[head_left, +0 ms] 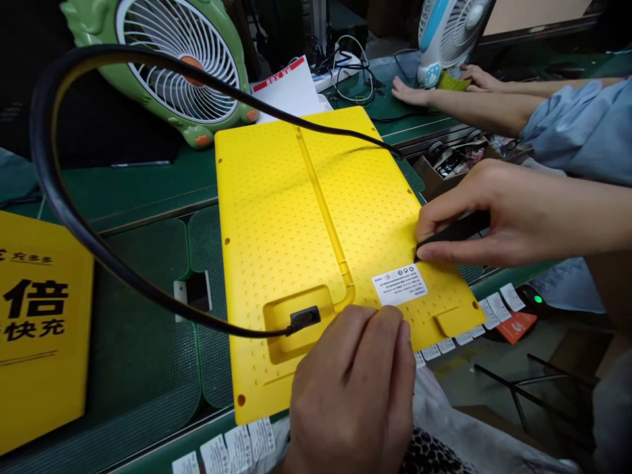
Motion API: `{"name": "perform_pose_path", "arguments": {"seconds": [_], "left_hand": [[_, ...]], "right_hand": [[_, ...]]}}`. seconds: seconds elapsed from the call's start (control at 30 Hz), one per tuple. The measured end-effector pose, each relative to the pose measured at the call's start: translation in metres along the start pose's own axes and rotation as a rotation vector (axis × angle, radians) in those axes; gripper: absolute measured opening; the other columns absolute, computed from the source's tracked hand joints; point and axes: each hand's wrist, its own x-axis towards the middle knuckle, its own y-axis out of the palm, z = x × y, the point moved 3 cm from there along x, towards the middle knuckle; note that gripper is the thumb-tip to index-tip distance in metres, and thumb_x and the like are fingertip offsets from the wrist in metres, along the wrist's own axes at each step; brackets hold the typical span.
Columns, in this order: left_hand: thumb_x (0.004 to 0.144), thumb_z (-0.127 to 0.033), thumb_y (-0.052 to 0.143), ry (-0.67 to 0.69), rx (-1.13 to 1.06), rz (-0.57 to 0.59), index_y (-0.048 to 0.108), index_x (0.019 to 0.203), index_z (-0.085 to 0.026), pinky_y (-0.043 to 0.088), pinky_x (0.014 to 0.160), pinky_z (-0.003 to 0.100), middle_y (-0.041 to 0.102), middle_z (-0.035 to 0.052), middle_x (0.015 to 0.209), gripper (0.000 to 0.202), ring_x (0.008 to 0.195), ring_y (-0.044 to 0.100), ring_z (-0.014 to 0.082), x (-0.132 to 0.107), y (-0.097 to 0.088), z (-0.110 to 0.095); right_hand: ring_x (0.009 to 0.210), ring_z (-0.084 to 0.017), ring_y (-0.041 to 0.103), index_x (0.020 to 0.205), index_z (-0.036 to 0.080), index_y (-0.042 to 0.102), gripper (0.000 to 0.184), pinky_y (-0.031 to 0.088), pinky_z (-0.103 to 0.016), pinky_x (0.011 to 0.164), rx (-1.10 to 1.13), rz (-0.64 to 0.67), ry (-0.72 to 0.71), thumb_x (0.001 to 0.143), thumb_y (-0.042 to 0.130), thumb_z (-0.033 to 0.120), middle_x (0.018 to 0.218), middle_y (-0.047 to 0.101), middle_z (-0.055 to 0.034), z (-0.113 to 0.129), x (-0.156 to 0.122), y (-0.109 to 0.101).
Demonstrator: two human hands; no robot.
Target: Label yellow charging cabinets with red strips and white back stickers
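Observation:
A yellow plastic panel (291, 217) with a dotted surface lies on the green work surface, a groove running down its middle. A thick black cable (54, 191) loops from a recess near the panel's front edge, up and over to its right edge. My right hand (488, 214) grips the cable's black end against the panel's right edge, just above a white label (399, 284). My left hand (353, 395) rests fisted on the panel's front edge, beside the cable's socket (303, 319); I cannot see anything inside it.
A green desk fan (168, 66) stands behind the panel, a blue-white fan (447, 33) farther right. Another person's arms (474, 99) reach across the back right. A yellow printed box (39, 322) lies at left. White label strips (232, 447) line the front edge.

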Motion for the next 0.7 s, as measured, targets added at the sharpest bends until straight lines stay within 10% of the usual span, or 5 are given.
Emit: {"name": "perform_pose_path", "arguments": {"seconds": [0.7], "left_hand": [[0.099,-0.013,0.062,-0.001,-0.005,0.002,0.070,0.099,-0.022,0.048,0.073,0.016,0.066,-0.0052,0.082,0.012,0.071,0.060,0.0056,-0.001,0.000,0.000]], "right_hand": [[0.052,-0.011,0.049,0.081,0.021,0.072,0.023,0.030,-0.031,0.049,-0.101,-0.026,0.041,0.097,0.061,0.034,0.068,0.062,0.0019,0.009,-0.002,-0.001]]}}
